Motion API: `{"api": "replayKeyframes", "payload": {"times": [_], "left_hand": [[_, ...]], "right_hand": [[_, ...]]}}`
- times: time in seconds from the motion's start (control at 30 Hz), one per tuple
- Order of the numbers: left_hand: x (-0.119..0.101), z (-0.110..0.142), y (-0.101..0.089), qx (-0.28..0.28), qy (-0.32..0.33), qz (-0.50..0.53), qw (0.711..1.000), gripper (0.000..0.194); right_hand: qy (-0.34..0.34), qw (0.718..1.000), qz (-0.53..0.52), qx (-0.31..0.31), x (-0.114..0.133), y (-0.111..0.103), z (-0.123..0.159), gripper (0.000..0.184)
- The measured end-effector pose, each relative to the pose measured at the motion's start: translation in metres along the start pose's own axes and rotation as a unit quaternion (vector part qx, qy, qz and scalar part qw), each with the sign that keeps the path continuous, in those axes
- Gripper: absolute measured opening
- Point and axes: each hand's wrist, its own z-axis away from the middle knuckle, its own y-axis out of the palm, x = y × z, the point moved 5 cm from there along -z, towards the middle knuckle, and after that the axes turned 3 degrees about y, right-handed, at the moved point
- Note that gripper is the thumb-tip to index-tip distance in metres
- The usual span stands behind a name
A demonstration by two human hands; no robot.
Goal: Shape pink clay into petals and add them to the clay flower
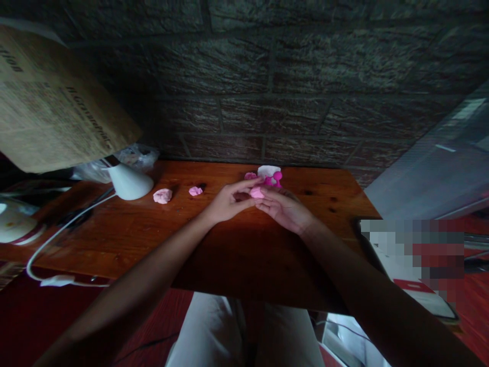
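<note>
A lump of pink modelling clay (257, 192) is pinched between my two hands above the wooden table. My left hand (230, 201) holds its left side with thumb and fingers. On the other side, my right hand (284, 206) has its fingers closed around the clay. Just behind the hands lies a bright magenta piece with a rounded knob (277, 176), partly hidden by my fingers. A whitish lump (269, 171) and another small pink lump (250, 176) are beside it. Farther left rest a small pink clay piece (195, 190) and a larger pale pink one (162, 195).
A lamp with a white base (132, 182) and a paper-covered shade (64, 102) stands on the left, its white cord (69, 224) running over the table (153, 244). Crumpled clear plastic (139, 155) lies behind it. A stone-patterned wall (244, 117) closes off the back.
</note>
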Motion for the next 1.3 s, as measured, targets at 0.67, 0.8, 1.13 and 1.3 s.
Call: {"api": "replayKeyframes", "payload": {"times": [0.67,0.8,1.13,1.3], "left_hand": [[-0.002,0.002,0.004,0.002,0.001,-0.051,0.999,0.04],[-0.004,0.002,0.008,0.029,0.001,-0.059,0.998,0.037],[-0.002,0.002,0.009,0.034,-0.015,-0.064,0.997,0.039],[-0.005,0.002,0.011,0.046,-0.007,-0.06,0.997,0.038]], "right_hand": [[0.039,0.999,0.032,0.021,-0.006,0.001,0.001,0.032],[0.014,0.999,0.049,0.007,-0.008,0.001,0.001,0.026],[0.011,0.998,0.065,-0.016,-0.013,0.0,0.0,0.026],[-0.019,0.996,0.081,-0.006,-0.011,0.001,0.0,0.029]]}}
